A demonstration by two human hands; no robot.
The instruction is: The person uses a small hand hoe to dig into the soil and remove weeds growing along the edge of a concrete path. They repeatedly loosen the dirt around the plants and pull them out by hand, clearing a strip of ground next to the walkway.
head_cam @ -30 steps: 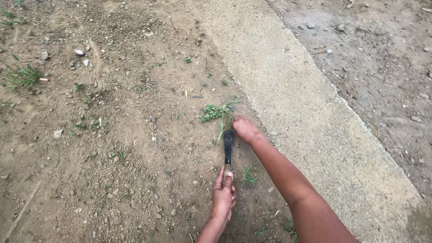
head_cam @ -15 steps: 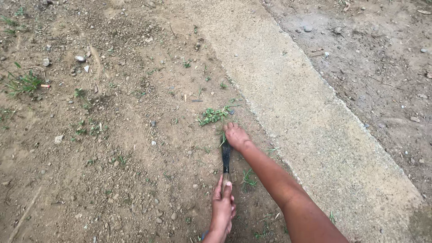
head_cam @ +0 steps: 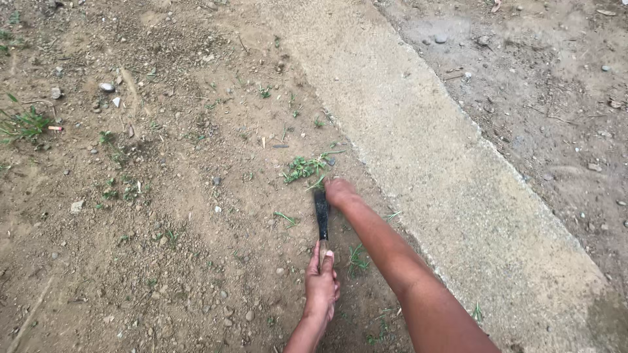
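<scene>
My left hand [head_cam: 322, 286] grips the handle of a small dark-bladed hand tool [head_cam: 321, 212] whose blade points away from me over the bare soil. My right hand [head_cam: 339, 191] reaches past the blade tip with fingers closed on a few green weed blades. Just beyond it lies a small clump of green weed [head_cam: 302, 167] on the dirt.
A pale concrete strip [head_cam: 425, 150] runs diagonally to the right of my hands, with gravelly ground [head_cam: 549, 85] beyond it. Small stones [head_cam: 106, 86] and sparse grass tufts [head_cam: 23, 123] dot the soil at left.
My right hand and the tool have stayed at the weed clump with slight shifts; the view has drifted a little.
</scene>
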